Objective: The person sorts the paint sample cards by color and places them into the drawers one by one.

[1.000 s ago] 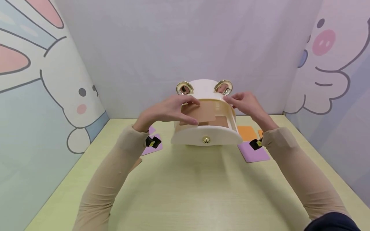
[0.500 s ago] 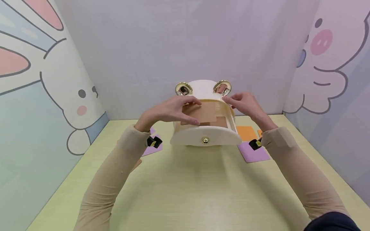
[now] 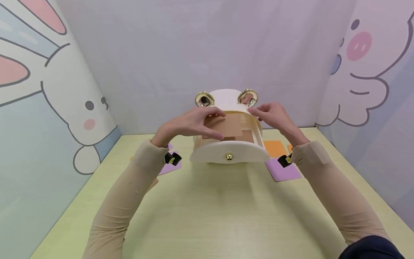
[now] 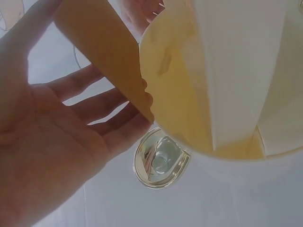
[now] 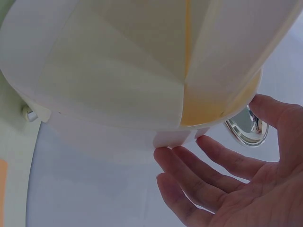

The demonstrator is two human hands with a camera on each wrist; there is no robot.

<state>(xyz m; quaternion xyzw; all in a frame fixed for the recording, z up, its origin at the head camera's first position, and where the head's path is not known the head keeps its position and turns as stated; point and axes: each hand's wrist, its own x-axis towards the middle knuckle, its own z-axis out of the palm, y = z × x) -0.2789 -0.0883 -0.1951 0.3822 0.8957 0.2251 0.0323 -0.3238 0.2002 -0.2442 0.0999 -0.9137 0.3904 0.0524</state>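
Note:
A rounded white box (image 3: 226, 99) with two gold ear-shaped pieces stands near the back of the table. Its drawer (image 3: 211, 153), with a gold knob (image 3: 229, 157), is pulled out toward me. My left hand (image 3: 191, 121) pinches a brown card (image 3: 228, 125) by its left side, between thumb and fingers, over the drawer. Another brown card (image 3: 247, 136) shows lower in the drawer. My right hand (image 3: 275, 116) is at the box's right upper side. In the right wrist view its fingertips (image 5: 163, 153) touch the outer wall and its thumb lies near the rim.
Orange (image 3: 274, 148) and purple (image 3: 283, 169) cards lie right of the box. To the left, more purple cards (image 3: 170, 168) and a brown one (image 3: 153, 184) are partly hidden by my left arm. Walls with cartoon animals enclose the table on both sides; a pale curtain (image 3: 207, 46) hangs behind.

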